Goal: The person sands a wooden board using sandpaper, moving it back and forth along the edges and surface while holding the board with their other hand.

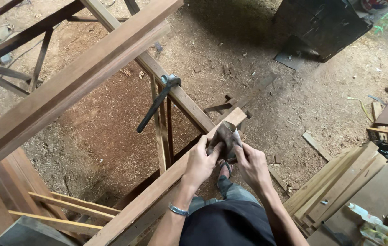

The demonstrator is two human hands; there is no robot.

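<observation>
While we look down over the wooden frame (pixel 112 68), our left hand (pixel 199 163) and right hand (pixel 252 165) both close their fingers on a curled sheet of sandpaper (pixel 225 135), pressed at the end of the near rail (pixel 157 191). Nearby, a hammer (pixel 158 102) hangs from the crossing rail.
</observation>
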